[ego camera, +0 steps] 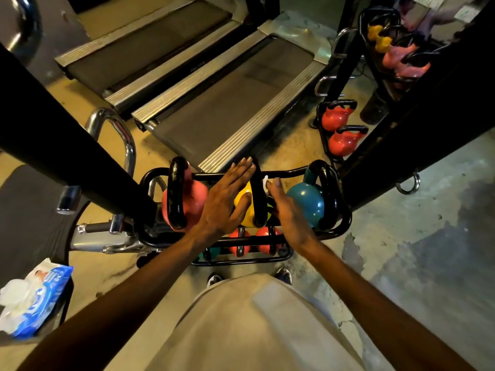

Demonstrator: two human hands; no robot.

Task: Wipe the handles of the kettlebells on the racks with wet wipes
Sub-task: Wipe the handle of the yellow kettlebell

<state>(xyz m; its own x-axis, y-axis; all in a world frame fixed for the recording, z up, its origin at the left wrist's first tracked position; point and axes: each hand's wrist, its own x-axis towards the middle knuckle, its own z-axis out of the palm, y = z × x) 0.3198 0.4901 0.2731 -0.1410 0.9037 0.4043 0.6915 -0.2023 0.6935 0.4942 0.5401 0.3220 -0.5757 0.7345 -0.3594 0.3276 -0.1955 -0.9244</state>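
Counting the top tier of the rack (345, 223): three kettlebells, one pink (187, 202), one yellow (245, 203), one teal (306, 200), each with a black handle. Lower tier: two red bells and part of a teal one visible. Left hand (226, 196) lies flat, fingers straight, on the yellow bell beside its handle (257, 199). Right hand (284, 204) reaches in on the handle's other side; a scrap of white wipe (265, 182) shows at its fingertips, grip cannot be told. Blue wet-wipes pack (40, 298) lower left, white wipes bunched at its opening; lettering unreadable. Two treadmills (227, 103) behind.
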